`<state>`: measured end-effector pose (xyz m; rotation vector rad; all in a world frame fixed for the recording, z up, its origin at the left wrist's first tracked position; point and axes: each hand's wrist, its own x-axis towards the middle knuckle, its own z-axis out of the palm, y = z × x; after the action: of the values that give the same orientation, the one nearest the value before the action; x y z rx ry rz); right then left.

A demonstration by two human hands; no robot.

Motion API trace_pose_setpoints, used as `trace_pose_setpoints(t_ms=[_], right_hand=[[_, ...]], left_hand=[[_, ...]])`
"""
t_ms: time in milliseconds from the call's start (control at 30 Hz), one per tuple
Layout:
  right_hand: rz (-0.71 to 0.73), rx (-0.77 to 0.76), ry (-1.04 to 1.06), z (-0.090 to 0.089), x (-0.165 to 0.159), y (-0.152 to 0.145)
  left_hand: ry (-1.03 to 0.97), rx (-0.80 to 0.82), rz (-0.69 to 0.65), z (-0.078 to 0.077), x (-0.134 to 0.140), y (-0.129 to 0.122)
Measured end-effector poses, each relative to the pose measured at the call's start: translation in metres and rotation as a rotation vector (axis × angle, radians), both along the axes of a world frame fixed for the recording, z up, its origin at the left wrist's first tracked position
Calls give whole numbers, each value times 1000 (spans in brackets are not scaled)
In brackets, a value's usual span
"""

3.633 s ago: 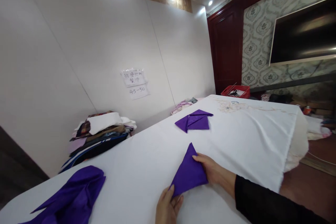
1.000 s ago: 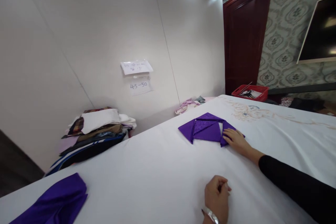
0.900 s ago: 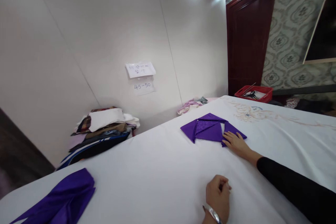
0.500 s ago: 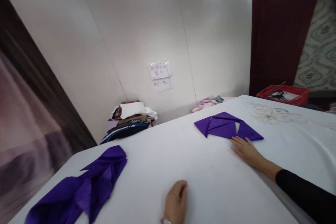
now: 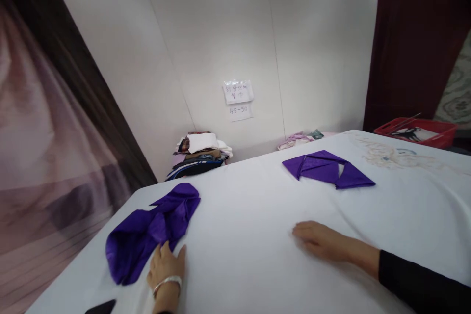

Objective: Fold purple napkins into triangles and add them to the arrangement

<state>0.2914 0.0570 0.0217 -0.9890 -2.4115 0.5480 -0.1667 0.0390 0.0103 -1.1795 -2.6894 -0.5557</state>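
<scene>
A crumpled purple cloth napkin (image 5: 134,235) lies loosely bunched on the left of the white-covered table (image 5: 243,216). At its near edge is my left hand (image 5: 165,267), fingers apart, the tips at or just over the fabric; whether they press on it I cannot tell. Farther right a second purple cloth napkin (image 5: 320,169) rests flat, folded into a slanted shape with pointed ends and a small gap showing white. My right hand (image 5: 320,240) is nearer to me than that napkin, fingers stretched out low over the tablecloth and holding nothing.
Behind the table, a stack of folded clothes (image 5: 200,154) stands against the white wall, with pink fabric (image 5: 294,140) farther right. A red basket (image 5: 441,135) sits beyond the far right edge. A dark object (image 5: 101,307) shows at the bottom left; curtains (image 5: 55,122) hang left.
My right hand has drawn back from the folded napkin toward me. My left hand has moved left to the crumpled napkin and its fingers have spread. The view has shifted left.
</scene>
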Motion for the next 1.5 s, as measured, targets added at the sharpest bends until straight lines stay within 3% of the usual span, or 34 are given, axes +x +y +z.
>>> trace_pose_setpoints(t_ms=[100,200,300,433,600,1000,1267,1500], right_hand=[[197,-131,-9,16,-37,-22],[301,-167,-25,20,-72,-38],[360,-125,-24,6,-104,-47],[349,-32,-12,-28,-134,-48],[302,55,-67,-52,-143,-41],[267,69,-95,-59,-141,-38],[221,-12,-8,-59,-140,-34],[-37,-235,236,-61,-133,-26]], left_hand=[[-64,-59,0,6,-3,1],[-75,-66,-6,11,-8,0],[-93,-31,16,10,-14,-2],[-146,32,33,3,-21,-4],[-239,149,33,-4,-25,-5],[-443,444,-42,-11,-3,-2],[-504,522,-202,-1,36,-14],[-532,482,-545,4,123,-35]])
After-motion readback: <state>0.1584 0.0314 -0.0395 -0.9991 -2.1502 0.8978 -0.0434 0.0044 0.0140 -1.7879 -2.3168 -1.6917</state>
